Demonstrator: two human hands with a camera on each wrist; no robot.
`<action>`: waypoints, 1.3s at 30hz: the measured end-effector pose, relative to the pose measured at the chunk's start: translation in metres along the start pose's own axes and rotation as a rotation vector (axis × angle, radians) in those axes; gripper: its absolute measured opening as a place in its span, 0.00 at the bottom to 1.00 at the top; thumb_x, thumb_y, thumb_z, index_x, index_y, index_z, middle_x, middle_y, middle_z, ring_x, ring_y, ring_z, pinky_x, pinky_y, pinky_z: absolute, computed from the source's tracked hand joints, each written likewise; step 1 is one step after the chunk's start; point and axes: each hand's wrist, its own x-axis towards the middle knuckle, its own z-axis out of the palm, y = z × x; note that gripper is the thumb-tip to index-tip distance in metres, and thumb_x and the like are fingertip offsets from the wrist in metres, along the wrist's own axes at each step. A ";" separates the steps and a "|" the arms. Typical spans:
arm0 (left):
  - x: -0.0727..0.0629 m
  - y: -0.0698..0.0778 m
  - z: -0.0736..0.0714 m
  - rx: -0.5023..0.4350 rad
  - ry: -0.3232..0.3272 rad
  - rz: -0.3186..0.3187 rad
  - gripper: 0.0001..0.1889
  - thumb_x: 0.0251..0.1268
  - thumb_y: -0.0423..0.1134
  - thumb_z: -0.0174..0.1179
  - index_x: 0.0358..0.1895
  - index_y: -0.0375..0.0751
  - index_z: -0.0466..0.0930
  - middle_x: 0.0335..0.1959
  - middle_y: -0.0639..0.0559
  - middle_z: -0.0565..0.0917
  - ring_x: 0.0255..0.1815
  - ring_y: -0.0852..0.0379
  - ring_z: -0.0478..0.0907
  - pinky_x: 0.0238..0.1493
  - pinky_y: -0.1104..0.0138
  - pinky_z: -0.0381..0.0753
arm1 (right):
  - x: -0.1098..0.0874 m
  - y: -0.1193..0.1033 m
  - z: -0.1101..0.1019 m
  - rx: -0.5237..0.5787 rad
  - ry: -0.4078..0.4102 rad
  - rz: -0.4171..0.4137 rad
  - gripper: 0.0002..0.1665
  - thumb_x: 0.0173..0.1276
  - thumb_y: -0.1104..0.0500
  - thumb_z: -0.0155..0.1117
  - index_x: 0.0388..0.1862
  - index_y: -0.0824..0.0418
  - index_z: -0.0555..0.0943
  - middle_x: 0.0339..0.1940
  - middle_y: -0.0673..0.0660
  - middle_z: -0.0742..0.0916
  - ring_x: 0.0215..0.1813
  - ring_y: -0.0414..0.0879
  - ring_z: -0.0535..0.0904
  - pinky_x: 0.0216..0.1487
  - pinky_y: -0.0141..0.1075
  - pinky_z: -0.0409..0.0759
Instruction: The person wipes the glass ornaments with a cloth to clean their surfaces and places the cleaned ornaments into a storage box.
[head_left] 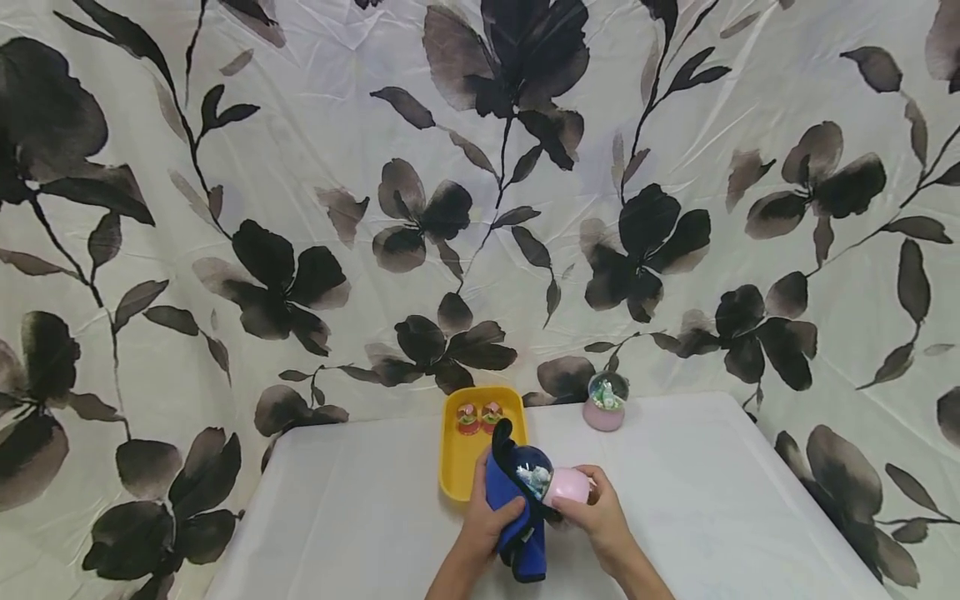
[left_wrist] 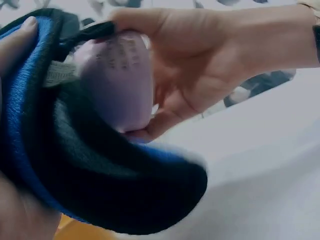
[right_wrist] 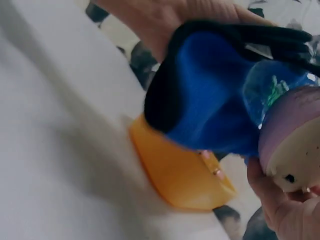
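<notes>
My left hand [head_left: 482, 523] grips a blue cloth [head_left: 499, 483] with black edging, thumb across its front. A snow globe [head_left: 570, 485] with a pink base and clear dome is held in my right hand [head_left: 606, 515], fingers and thumb around the base. Its dome lies sideways against the cloth, facing left. From the right wrist view, the pale underside of the snow globe [right_wrist: 295, 155] shows, with a small dark spot on it. Folds of the blue cloth [right_wrist: 215, 90] partly hide the dome there. Printed marks show on the pink base [left_wrist: 117, 80] in the left wrist view.
Behind the left hand lies a yellow tray [head_left: 450, 479] with two small red-based ornaments [head_left: 468, 419] in it. A second snow globe [head_left: 604, 412] with a pink base stands upright at the table's back edge. The white table [head_left: 337, 508] meets a floral cloth backdrop [head_left: 420, 217].
</notes>
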 end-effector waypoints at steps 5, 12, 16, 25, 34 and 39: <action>0.005 0.000 -0.003 0.234 0.067 0.007 0.50 0.53 0.47 0.73 0.76 0.63 0.48 0.69 0.43 0.62 0.63 0.40 0.64 0.59 0.45 0.69 | 0.009 0.002 -0.004 0.022 -0.040 0.003 0.30 0.54 0.68 0.70 0.54 0.69 0.68 0.49 0.64 0.79 0.45 0.51 0.78 0.41 0.38 0.79; -0.001 0.003 -0.016 0.260 0.061 -0.037 0.48 0.54 0.46 0.72 0.76 0.55 0.51 0.66 0.41 0.66 0.60 0.41 0.67 0.58 0.45 0.71 | 0.018 -0.010 -0.012 -0.308 -0.220 -0.205 0.40 0.45 0.64 0.81 0.59 0.60 0.74 0.56 0.61 0.77 0.48 0.54 0.77 0.43 0.40 0.81; 0.001 0.011 -0.026 0.245 -0.022 -0.026 0.45 0.56 0.45 0.70 0.75 0.54 0.54 0.63 0.42 0.69 0.58 0.43 0.69 0.57 0.48 0.72 | 0.022 -0.039 -0.005 -0.495 -0.350 -0.359 0.46 0.42 0.61 0.84 0.62 0.57 0.74 0.57 0.56 0.78 0.52 0.53 0.77 0.45 0.39 0.81; -0.007 0.023 -0.037 0.195 -0.111 -0.078 0.43 0.59 0.43 0.67 0.75 0.49 0.54 0.60 0.40 0.71 0.55 0.44 0.72 0.53 0.50 0.76 | 0.019 -0.063 0.000 -0.871 -0.628 -0.662 0.52 0.39 0.60 0.85 0.64 0.50 0.68 0.65 0.51 0.71 0.62 0.48 0.71 0.55 0.41 0.77; -0.008 0.025 -0.033 0.297 -0.284 -0.100 0.42 0.52 0.38 0.73 0.71 0.54 0.62 0.60 0.43 0.70 0.55 0.44 0.70 0.53 0.52 0.74 | 0.017 -0.090 0.010 -1.442 -0.866 -1.720 0.17 0.78 0.66 0.44 0.58 0.56 0.75 0.60 0.55 0.77 0.61 0.56 0.74 0.61 0.44 0.72; -0.010 0.021 -0.030 0.306 -0.274 -0.077 0.41 0.53 0.40 0.73 0.71 0.55 0.61 0.60 0.45 0.71 0.56 0.44 0.70 0.55 0.51 0.73 | 0.032 -0.093 -0.001 -1.326 -0.945 -1.645 0.25 0.65 0.62 0.68 0.60 0.58 0.75 0.61 0.56 0.78 0.61 0.55 0.74 0.61 0.41 0.72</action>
